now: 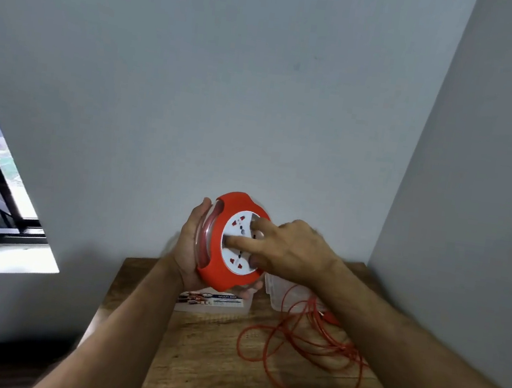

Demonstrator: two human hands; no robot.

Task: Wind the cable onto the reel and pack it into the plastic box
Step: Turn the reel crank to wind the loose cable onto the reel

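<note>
Orange cable (303, 346) lies looped on your wooden desk (209, 366). Your left hand (191, 244) grips the round red-and-white plastic reel (235, 243); your right hand (289, 250), fingers spread, seemingly presses its face.

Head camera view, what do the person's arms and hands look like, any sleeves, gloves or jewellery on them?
Both forearms are bare up to the frame edge: no sleeves show. The left hand and right hand wear no gloves; no watch, bracelet or ring is visible, though motion blur softens the right hand's fingers.
</note>
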